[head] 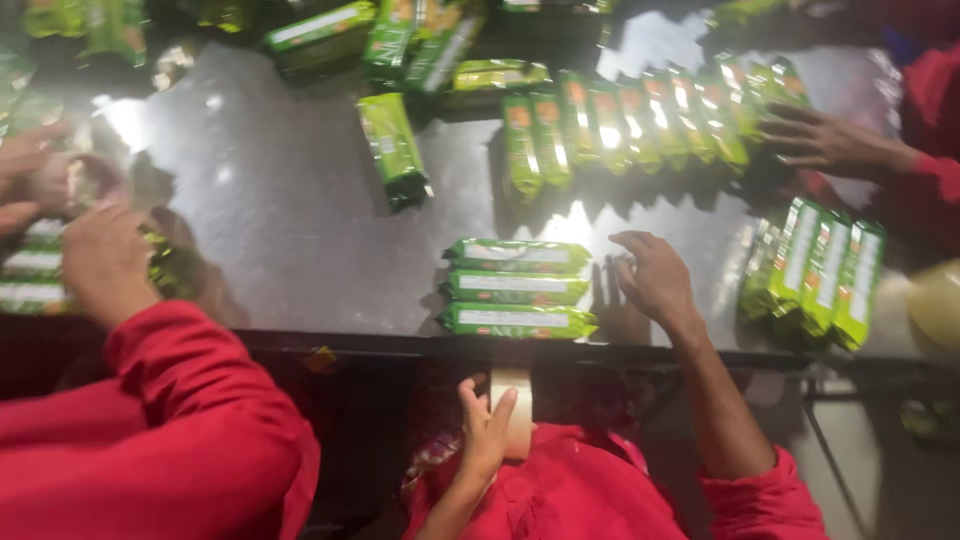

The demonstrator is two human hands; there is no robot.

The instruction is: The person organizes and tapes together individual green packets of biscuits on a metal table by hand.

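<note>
Packs (517, 288), green, three, lie flat side by side as one squared stack at the near edge of the table (300, 230). Right hand (655, 280) rests just right of the stack, fingers loosely curled, gripping nothing, as if steadying its end. Left hand (487, 432), below the table edge nearer than the stack, clasps a tape roll (516, 410). Beyond the stack, a row of packs (640, 125) stands under another person's hand (825, 143). No containers visible.
</note>
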